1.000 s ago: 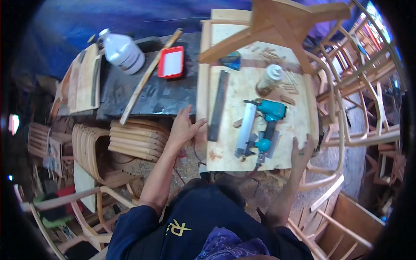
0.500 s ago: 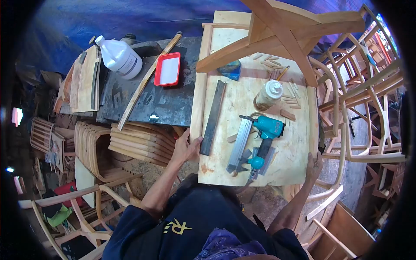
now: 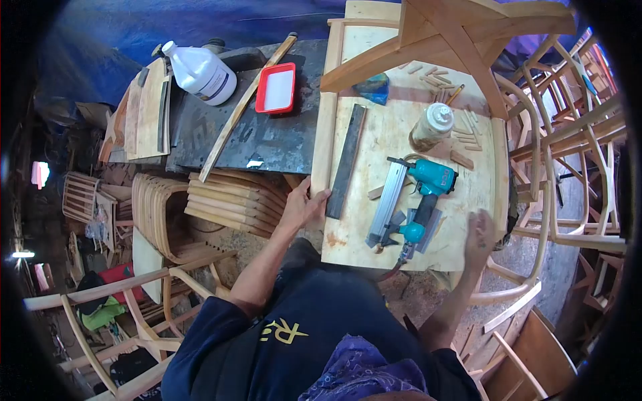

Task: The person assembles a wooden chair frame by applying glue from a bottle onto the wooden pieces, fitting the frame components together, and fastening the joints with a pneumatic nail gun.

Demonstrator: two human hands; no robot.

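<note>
My left hand (image 3: 304,206) grips the near end of the wooden side rail (image 3: 324,144) on the left of the pale wooden board (image 3: 348,244). At the board's right edge is my right hand (image 3: 479,234), blurred, its grip unclear. Between them lies a teal nail gun (image 3: 433,177) with a silver magazine. A dark strip (image 3: 347,160) rests left of it. Beyond the nail gun stands a glue bottle (image 3: 433,127), with small wooden dowels (image 3: 466,139) beside it.
A wooden frame (image 3: 428,43) overhangs the board's far end. On the dark bench (image 3: 234,144) are a white jug (image 3: 200,75), a red tray (image 3: 275,88) and a long wooden strip (image 3: 249,105). Chair frames (image 3: 552,200) crowd the right; curved parts (image 3: 234,204) are stacked below the bench.
The view has shifted. My left hand has gone from spread fingers to gripping the rail. My right hand has moved slightly inward over the board's edge since half a second ago.
</note>
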